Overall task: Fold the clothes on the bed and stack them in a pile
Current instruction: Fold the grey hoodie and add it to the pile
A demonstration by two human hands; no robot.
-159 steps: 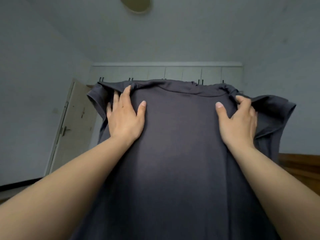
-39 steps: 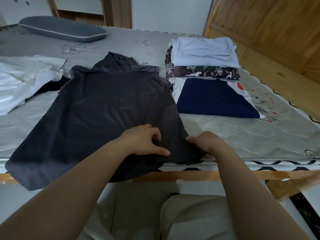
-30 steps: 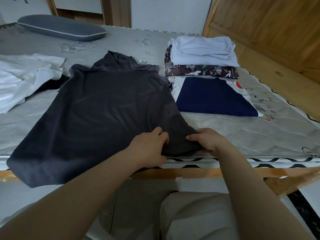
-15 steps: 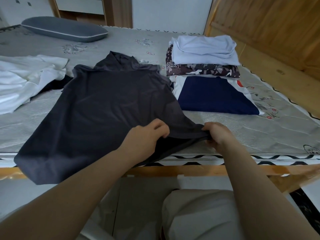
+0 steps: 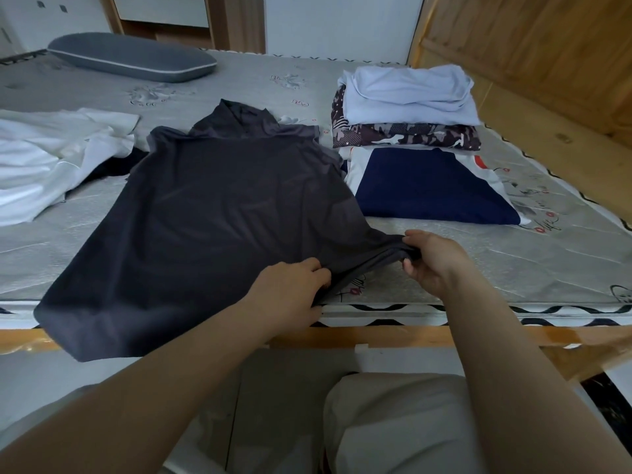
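Head view, looking down over the near edge of the bed (image 5: 513,268); I see a dark grey T-shirt (image 5: 219,213) spread flat on the grey patterned mattress, collar end away from me, hem toward me, its near left corner hanging over the mattress edge; left hand (image 5: 290,295) grips the hem near the right side, fingers curled into the cloth; right hand (image 5: 434,261) pinches the near right corner of the same shirt, thumb on top, fingers underneath, and that corner is lifted off the mattress and drawn out to the right, the cloth between the two hands bunched into a taut ridge; the two hands are near each other but not touching; to the right of the shirt lies a folded navy and white garment (image 5: 431,186) flat on the mattress, its left edge just beside the shirt's right side; behind it, a short pile with a dark patterned garment (image 5: 403,135) below and a pale blue garment (image 5: 410,94) on top; at far left, a loose heap of white clothes (image 5: 51,159), unfolded, with something dark under its right edge; grey pillow (image 5: 133,58) at the far left end of the bed; wooden panelling (image 5: 530,46) along the right; my light trousers (image 5: 393,425) show at bottom
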